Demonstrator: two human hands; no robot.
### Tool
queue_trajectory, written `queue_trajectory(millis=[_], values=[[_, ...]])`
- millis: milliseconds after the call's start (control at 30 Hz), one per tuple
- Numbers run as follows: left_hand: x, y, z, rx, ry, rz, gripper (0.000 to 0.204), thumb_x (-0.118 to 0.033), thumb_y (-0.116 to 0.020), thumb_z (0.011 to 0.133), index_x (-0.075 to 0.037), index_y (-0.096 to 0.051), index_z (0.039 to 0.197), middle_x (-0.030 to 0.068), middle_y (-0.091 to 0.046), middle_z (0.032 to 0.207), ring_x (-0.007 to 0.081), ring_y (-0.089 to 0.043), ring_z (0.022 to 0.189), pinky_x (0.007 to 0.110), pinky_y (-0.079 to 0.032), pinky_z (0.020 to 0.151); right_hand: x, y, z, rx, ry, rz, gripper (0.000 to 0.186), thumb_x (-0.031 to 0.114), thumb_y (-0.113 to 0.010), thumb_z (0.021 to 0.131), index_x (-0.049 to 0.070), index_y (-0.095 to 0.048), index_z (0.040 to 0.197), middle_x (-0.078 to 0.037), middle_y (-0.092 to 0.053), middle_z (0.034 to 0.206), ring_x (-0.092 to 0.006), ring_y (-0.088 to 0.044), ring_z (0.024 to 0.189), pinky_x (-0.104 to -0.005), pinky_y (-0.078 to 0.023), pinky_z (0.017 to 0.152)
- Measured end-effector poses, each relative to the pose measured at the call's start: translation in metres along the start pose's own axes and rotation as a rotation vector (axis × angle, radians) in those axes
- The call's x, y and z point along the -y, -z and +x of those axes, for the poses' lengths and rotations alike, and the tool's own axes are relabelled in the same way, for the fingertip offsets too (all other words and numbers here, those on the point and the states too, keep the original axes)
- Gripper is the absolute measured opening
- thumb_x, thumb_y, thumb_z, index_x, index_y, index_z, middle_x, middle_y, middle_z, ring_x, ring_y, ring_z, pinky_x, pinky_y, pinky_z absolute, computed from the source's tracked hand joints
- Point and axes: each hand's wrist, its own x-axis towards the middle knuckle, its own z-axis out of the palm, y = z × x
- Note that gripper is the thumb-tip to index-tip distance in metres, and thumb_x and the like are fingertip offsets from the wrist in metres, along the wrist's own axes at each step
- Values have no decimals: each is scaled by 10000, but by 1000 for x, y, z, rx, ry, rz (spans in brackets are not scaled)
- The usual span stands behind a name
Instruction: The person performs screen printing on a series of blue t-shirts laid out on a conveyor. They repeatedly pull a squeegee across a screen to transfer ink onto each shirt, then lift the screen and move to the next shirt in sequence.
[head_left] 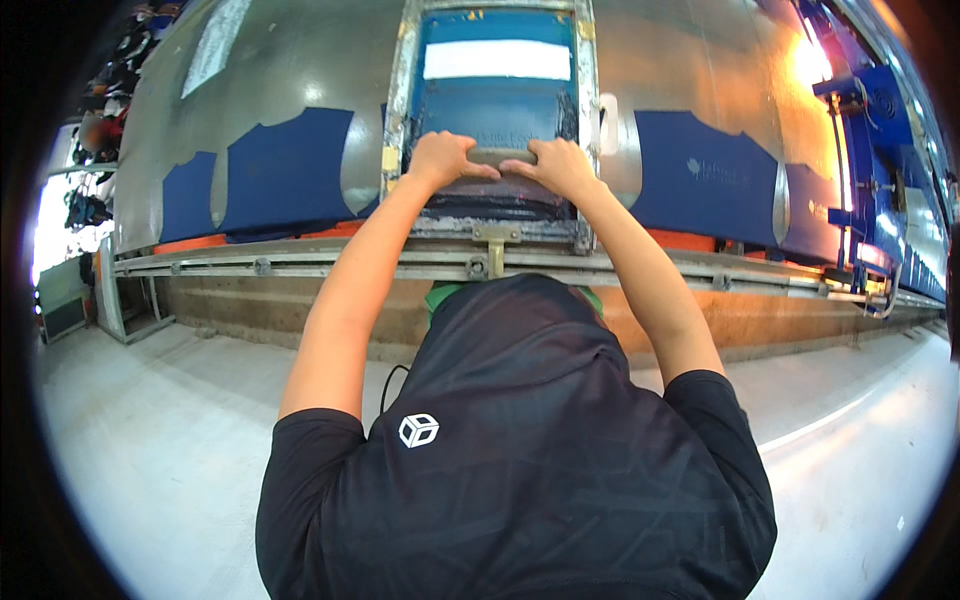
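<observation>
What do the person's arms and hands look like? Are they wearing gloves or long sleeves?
No gloves: the left hand and right hand are both bare, with no rings or watch that I can see. The forearms are bare too. The person wears a black T-shirt with short sleeves that end above the elbows, and a small white cube mark.

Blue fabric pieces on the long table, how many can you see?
4. Two left of the screen frame: a small piece at far left and a larger piece beside it. Two to the right: a big piece and an edge piece. More may be hidden under the frame.
</observation>
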Motion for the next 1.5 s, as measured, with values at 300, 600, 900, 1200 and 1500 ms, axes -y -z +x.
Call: queue_trajectory(millis=[300,600,900,1200,1500], values=[[42,25,0,-45,-20,-48,826,-881,-725,620,-62,-689,728,150,-680,682,377,-684,695,468,-538,661,27,0,24,-157,27,19,751,783,-621,837,39,-721,801,-206,-724,776,-406,-726,817,-507,-576,750],[50,13,-39,21,71,-15,841,-879,-724,632,-41,-661,668,161,-657,629,361,-682,673,465,-541,696,51,-21,26,-22,35,82,772,799,-612,840,38,-737,823,-207,-722,800,-399,-715,803,-508,-565,722],[69,80,-2,143,163,-261,813,-850,-762,633,-82,-789,900,130,-726,788,324,-706,775,423,-542,710,14,44,46,-366,-39,742,415,502,-677,965,129,-729,1141,-127,-732,890,-235,-688,806,-366,-529,751],[61,72,9,-633,-146,85,427,-525,-852,715,-143,-712,844,22,-659,803,242,-629,772,391,-444,724,-86,-2,47,-688,-552,560,473,337,-769,933,57,-629,1288,-115,-694,986,-220,-666,884,-370,-541,829],[80,88,34,-42,2,-99,415,-454,-857,756,-222,-793,1095,64,-777,1021,296,-722,966,425,-556,806,-53,-29,63,-653,-565,746,348,291,-686,959,129,-661,1266,-205,-729,1087,-344,-680,1006,-437,-522,886]])
